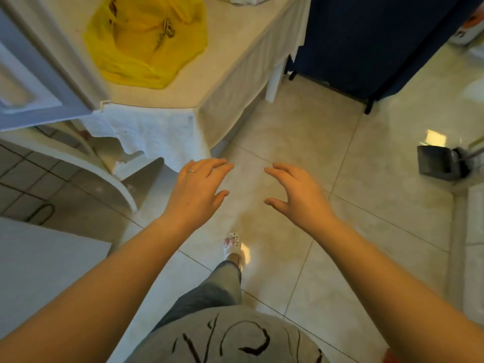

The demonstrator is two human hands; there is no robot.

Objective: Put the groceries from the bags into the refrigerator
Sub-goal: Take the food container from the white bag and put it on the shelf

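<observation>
Both bare arms reach forward, left hand (200, 183) and right hand (297, 191) empty, fingers relaxed.

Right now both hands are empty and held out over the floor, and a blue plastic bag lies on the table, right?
Not quite. The head view shows the plastic bag on the table is yellow, not blue. The left hand and right hand are indeed empty, over the floor.

Crumpled yellow bag (146, 38) flat on table (225, 74)
</observation>
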